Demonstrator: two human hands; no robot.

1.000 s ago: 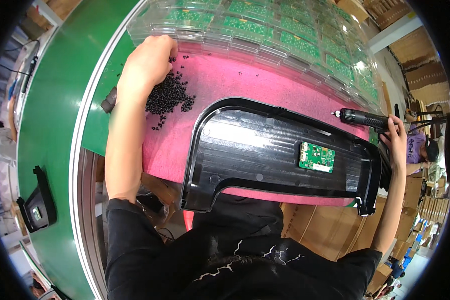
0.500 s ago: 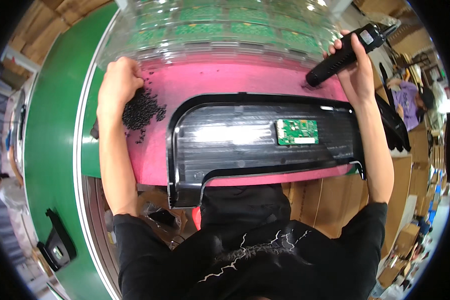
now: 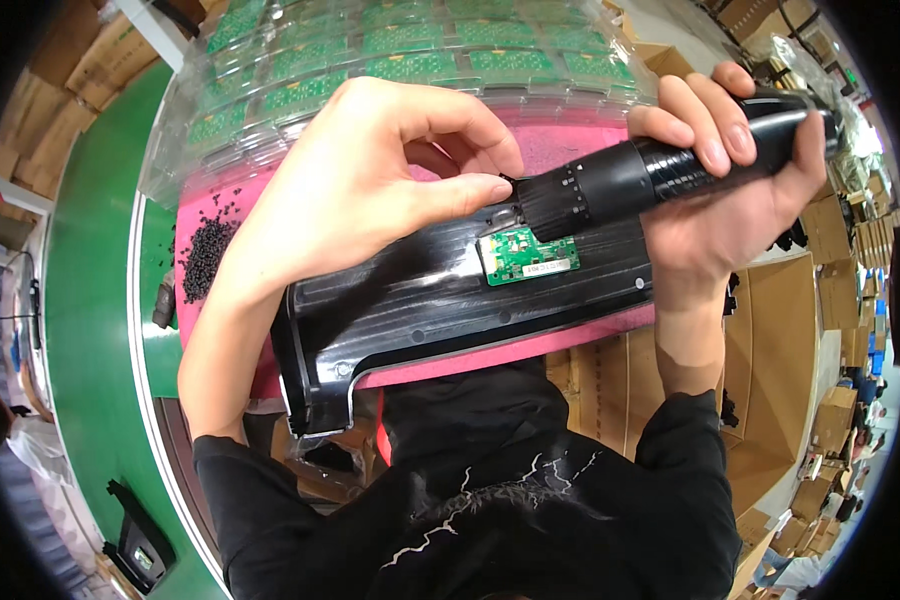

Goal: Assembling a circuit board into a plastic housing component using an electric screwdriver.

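Observation:
My right hand grips a black electric screwdriver, held slantwise with its nose toward the left. The thumb and forefinger of my left hand are pinched together at the screwdriver's tip, on what looks like a small black screw, mostly hidden. Just below the tip, a green circuit board sits in a long black plastic housing. My left hand and forearm cover the housing's upper left part. A heap of small black screws lies to the left of the housing.
Clear plastic trays of green boards stand at the back of the pink mat. On the left runs a green work surface, with another black plastic part on it. Cardboard boxes stand at the right.
My left hand has left the screw heap and come right, over the housing. The screwdriver has moved left to meet it above the board. The housing now sits slightly further left and tilted.

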